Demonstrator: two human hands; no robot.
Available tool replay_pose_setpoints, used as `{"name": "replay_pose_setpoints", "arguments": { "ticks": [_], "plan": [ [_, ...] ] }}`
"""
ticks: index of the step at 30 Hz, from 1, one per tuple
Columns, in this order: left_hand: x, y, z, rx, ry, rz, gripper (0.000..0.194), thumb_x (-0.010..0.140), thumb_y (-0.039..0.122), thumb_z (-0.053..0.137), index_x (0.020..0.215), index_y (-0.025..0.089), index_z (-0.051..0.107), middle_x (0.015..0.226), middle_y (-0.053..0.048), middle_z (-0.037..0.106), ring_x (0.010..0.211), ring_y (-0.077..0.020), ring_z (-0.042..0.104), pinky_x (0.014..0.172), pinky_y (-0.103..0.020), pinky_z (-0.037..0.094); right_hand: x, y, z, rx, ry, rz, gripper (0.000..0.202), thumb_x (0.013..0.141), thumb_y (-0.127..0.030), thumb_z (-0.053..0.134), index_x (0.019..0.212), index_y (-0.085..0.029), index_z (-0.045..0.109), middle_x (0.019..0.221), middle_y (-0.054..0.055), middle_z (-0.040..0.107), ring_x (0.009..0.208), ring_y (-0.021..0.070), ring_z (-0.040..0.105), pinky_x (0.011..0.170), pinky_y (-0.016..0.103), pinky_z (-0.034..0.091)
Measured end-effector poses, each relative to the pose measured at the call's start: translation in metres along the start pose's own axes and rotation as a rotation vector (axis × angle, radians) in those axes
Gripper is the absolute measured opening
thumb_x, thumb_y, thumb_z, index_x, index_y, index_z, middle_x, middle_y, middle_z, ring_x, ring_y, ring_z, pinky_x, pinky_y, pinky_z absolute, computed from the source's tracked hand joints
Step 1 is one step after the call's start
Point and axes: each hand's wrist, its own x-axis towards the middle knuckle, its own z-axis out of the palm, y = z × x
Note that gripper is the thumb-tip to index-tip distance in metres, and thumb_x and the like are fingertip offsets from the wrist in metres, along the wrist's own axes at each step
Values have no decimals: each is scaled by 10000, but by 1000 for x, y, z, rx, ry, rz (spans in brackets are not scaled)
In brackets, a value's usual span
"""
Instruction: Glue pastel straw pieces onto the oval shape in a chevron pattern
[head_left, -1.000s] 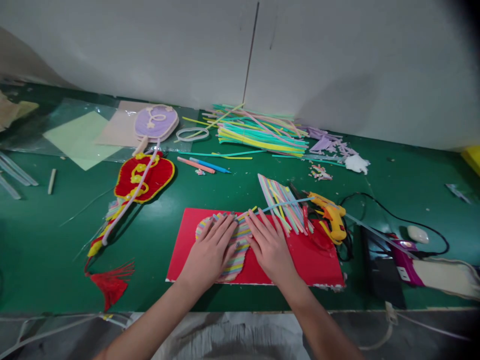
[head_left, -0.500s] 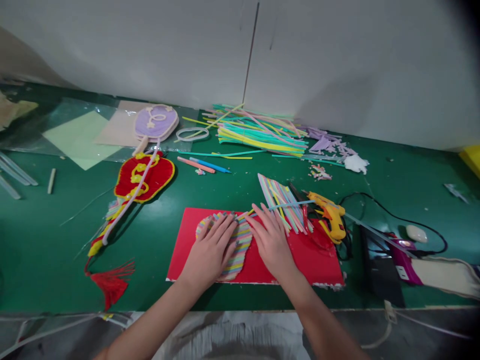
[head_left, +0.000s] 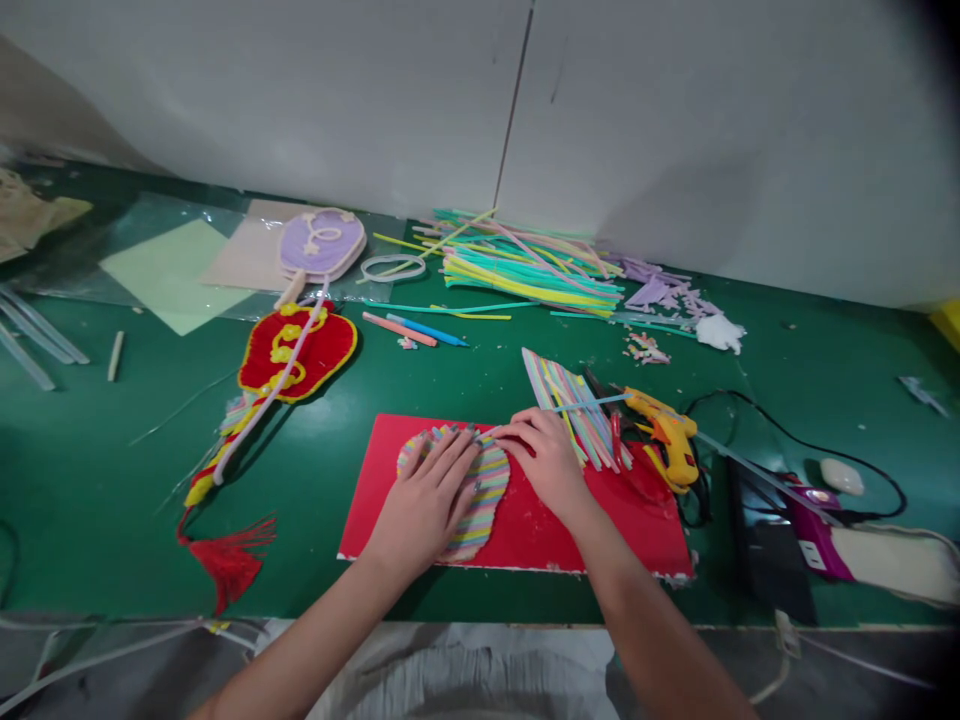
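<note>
A rounded piece covered in pastel-striped pipe cleaners (head_left: 489,490) lies on a red board (head_left: 544,530). My left hand (head_left: 431,490) rests flat over its left part, fingers stretched out and pressing on it. At the piece's upper right edge, my right hand (head_left: 546,455) has its fingers bent and drawn together on a thin blue pipe cleaner (head_left: 592,403). This strand runs out rightward from behind that hand toward the yellow glue gun (head_left: 671,435). The fingertips partly hide the strand's left end.
A striped sheet of pipe cleaners (head_left: 574,405) and red-handled pliers or scissors (head_left: 616,440) lie beside the glue gun. Behind is a pipe cleaner bundle (head_left: 532,275). A red fan-shaped ornament (head_left: 300,350) lies left. A magenta power strip (head_left: 817,530) sits right.
My right hand's fingers have gone from stretched out to bent and gathered at the piece's edge. The left hand stays flat on the piece. The whole view has shifted slightly.
</note>
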Motion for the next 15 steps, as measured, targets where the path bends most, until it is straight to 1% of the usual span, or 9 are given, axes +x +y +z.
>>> {"name": "replay_pose_setpoints", "arguments": {
  "ticks": [4, 9, 12, 15],
  "plan": [
    [0, 1, -1, 18, -8, -2, 431, 966, 281, 358, 1372, 167, 447, 1445, -75, 441, 1347, -235, 383, 1134, -472, 247, 0, 1, 1, 45, 30, 8, 141, 881, -304, 579, 890, -264, 715, 864, 25, 616, 883, 182, 561, 810, 341, 449],
    [0, 3, -1, 16, 18, -21, 424, 962, 282, 365, 1359, 177, 472, 1430, -69, 463, 1337, -237, 399, 1136, -474, 239, 0, -2, 2, 26, 46, 23, 152, 880, -309, 580, 870, -271, 727, 851, 29, 621, 872, 184, 569, 801, 351, 460],
    [0, 3, -1, 16, 22, -29, 421, 960, 285, 371, 1354, 184, 479, 1432, -66, 461, 1336, -239, 400, 1136, -477, 242, -2, -5, -1, 18, 123, 39, 170, 889, -303, 566, 883, -274, 733, 862, 36, 632, 872, 185, 580, 807, 359, 465],
    [-1, 3, -1, 25, 19, -21, 425, 959, 284, 374, 1360, 183, 471, 1438, -69, 453, 1339, -247, 395, 1130, -487, 248, -6, -10, -7, -12, 196, 38, 190, 906, -277, 539, 927, -280, 728, 938, 43, 667, 919, 192, 596, 851, 383, 455]
  ]
}}
